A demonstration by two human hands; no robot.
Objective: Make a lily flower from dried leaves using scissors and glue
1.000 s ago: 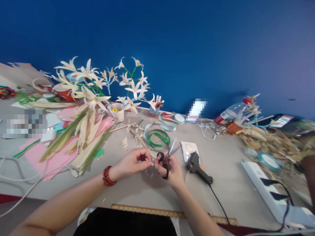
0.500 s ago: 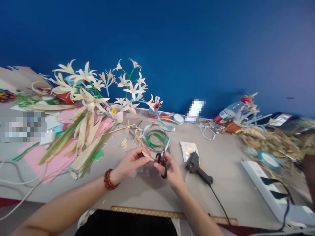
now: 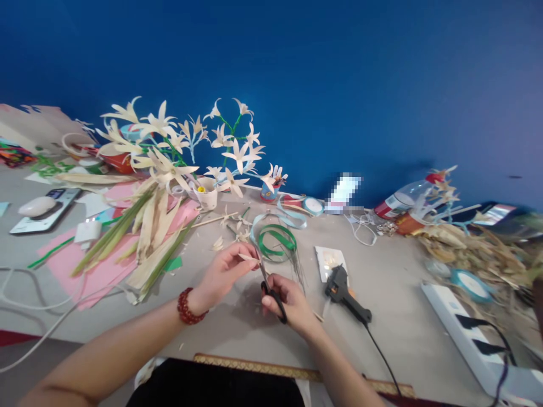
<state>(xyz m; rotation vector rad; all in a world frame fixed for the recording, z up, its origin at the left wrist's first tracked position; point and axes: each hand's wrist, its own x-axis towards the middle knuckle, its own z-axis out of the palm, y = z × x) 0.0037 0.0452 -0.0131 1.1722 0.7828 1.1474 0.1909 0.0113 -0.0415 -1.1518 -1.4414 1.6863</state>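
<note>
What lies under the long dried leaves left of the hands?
Pink paper lies under the dried leaves and shows on both sides of them. A green scrap pokes out at their near end. The leaves cover the paper's middle and anything else beneath them.

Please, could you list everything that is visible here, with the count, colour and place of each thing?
scissors: one, black handles, in the right hand
strip: one, pale, pinched in the left hand
glue gun: one, black, right of the hands
ribbon: one coil, green, behind the hands
flowers: many, cream, far left
paper: pink, left side
power strip: one, white, near right
bottle: one, clear, lying far right
table: one, grey
bracelet: one, red, left wrist
left hand: centre
right hand: centre
</note>
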